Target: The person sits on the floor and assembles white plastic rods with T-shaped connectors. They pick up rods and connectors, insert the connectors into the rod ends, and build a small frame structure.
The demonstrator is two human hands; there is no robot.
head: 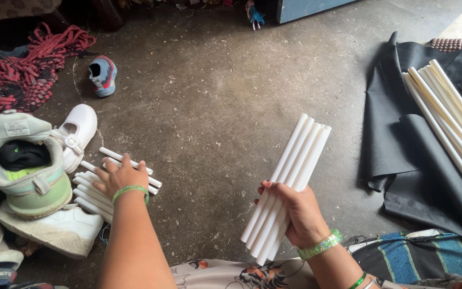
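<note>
Right hand (298, 211): clenched round my bundle of short white tubes (290, 179), held tilted above the concrete floor (215, 107). Left hand (120, 179): fingers spread, pressing flat on loose white tubes (94, 192) lying on the floor beside a white shoe (76, 134). Long white tubes (450, 118): on black cloth (402, 155), far right. Red rope (33, 64): upper left.

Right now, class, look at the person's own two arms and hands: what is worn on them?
Both forearms are bare, with no sleeves or gloves. The left hand has a thin green bangle at the wrist. The right hand has a wider, glittery light-green bracelet at the wrist, and a thin green bangle further up the forearm. No rings show on the fingers.
</note>
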